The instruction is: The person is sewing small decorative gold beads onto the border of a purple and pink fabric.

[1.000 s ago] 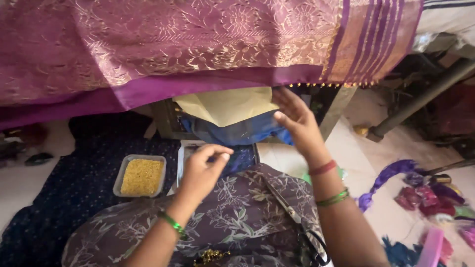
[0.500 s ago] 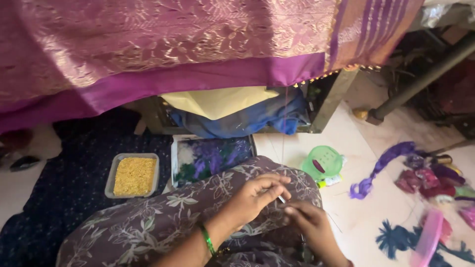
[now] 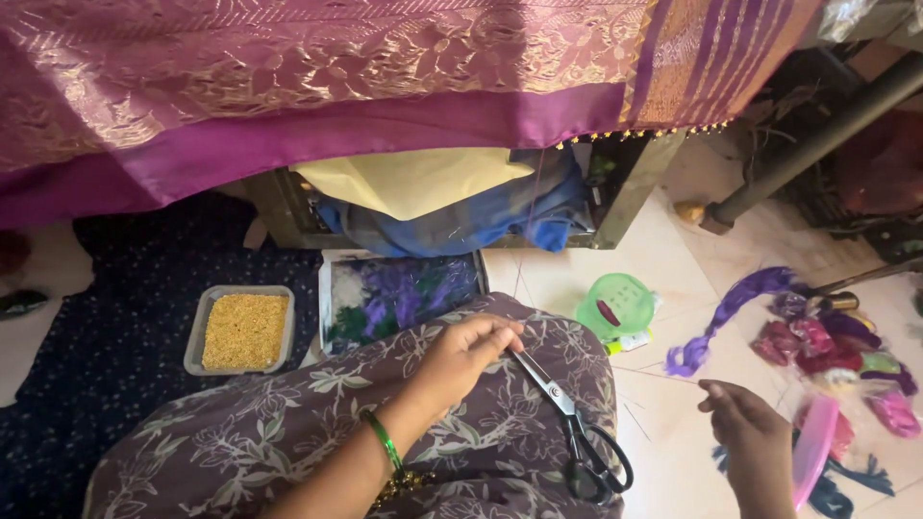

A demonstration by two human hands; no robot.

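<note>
The left hand (image 3: 466, 354) rested on the person's knee, which was covered in purple floral cloth (image 3: 288, 432), its fingers curled in a narrow grip around the blade tips of a pair of scissors (image 3: 567, 418). The scissors lay slantwise down the knee, blades up toward the left hand and black handle loops low near the bottom edge of the view. The right hand (image 3: 750, 437) hovered over the tiled floor (image 3: 673, 240), well apart from the scissors, with fingers loosely bent and pinched toward the thumb; whether it held a thread I could not tell. A green bangle (image 3: 385, 440) sat on the left wrist. Just beyond the knee lay a flat tray of purple and green material (image 3: 399, 293), and beside it, on a dark blue dotted cloth (image 3: 106, 346), a shallow grey tray of yellow beads (image 3: 245, 330). A small green lidded tub (image 3: 615, 306) stood on the floor to the right of the knee. Farther right lay a hank of purple thread (image 3: 731, 308) next to a heap of pink and red thread bundles (image 3: 836, 346). Across the top stretched a magenta sari with gold patterning (image 3: 336, 67), with yellow and blue cloth (image 3: 433, 192) bundled under it.
</note>
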